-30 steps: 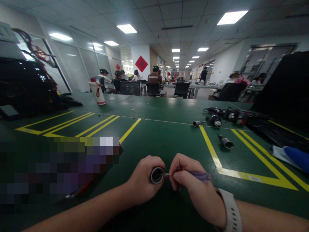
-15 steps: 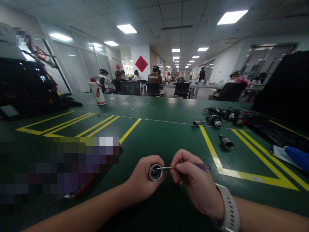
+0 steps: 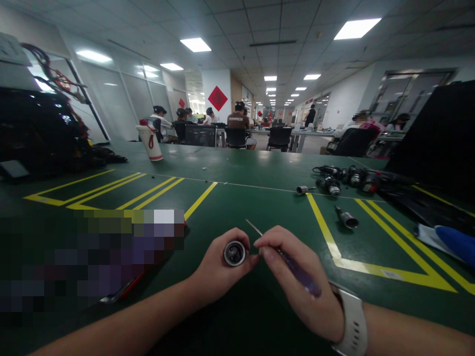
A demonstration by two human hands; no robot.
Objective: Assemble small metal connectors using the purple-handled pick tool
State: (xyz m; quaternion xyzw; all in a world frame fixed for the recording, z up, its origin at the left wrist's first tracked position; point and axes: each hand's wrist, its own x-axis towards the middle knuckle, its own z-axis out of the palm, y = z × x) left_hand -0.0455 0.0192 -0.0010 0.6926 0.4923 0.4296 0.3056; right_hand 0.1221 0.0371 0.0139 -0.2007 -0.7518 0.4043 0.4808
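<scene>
My left hand [image 3: 218, 264] is wrapped round a dark cylindrical connector [image 3: 234, 253], its round metal-rimmed end facing me with dark inner parts showing. The rest of that piece is hidden by my fingers. In my right hand [image 3: 293, 269] a screwdriver [image 3: 301, 277] with a translucent purple handle is gripped between thumb and fingers. Its thin shaft points up and to the left, with the tip apart from the connector and beyond it. Both hands are held close together above the green table [image 3: 252, 205].
Loose metal connectors [image 3: 349, 218] lie to the right, near a cluster of black cabled connectors [image 3: 332, 184]. A white cup [image 3: 150, 142] stands at the back left. Yellow tape [image 3: 200, 200] marks the table. A blue object [image 3: 454, 240] is at the right edge. People [image 3: 237, 118] sit farther back.
The screwdriver's tip has come out of the connector's opening and swung upward. My right hand has turned, showing more of the handle. The connector has shifted slightly left and up.
</scene>
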